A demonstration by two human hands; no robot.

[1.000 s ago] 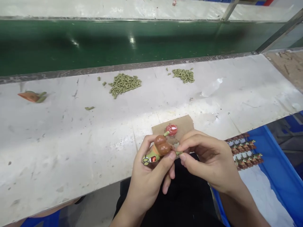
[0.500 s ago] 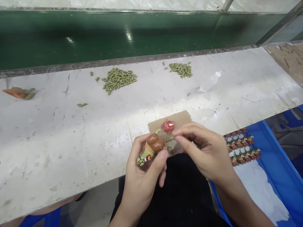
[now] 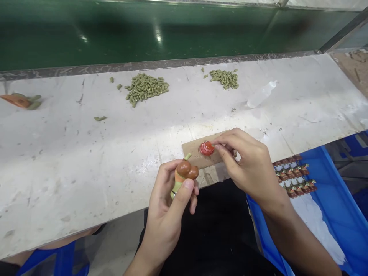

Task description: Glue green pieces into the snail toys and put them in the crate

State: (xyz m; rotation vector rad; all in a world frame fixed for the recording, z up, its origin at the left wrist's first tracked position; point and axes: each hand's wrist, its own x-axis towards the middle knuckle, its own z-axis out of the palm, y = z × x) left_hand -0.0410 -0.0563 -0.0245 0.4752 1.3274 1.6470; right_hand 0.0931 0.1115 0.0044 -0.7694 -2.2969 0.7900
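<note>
My left hand (image 3: 171,209) is wrapped round a small figurine (image 3: 184,169) with two glossy brown lobes, an orange band and a green body. A green peg sticks up from its top. The thumb lies on the front of the figurine. To the right, my right hand (image 3: 244,163) pinches a small green piece, mostly hidden by the fingertips, at the edge of a red, wet-looking round blob (image 3: 206,148). That blob sits on a piece of brown cardboard (image 3: 191,153) near the table's front edge.
Two piles of green pegs, a larger (image 3: 146,88) and a smaller (image 3: 225,78), lie farther back. A translucent bottle (image 3: 261,94) lies right of them. An orange and green part (image 3: 21,101) is at far left. Several figurines stand in a blue tray (image 3: 335,199) at lower right.
My right hand has moved from beside the figurine to the red blob with the green piece. My left hand has shifted slightly left and turned the figurine, so its face is now mostly hidden.
</note>
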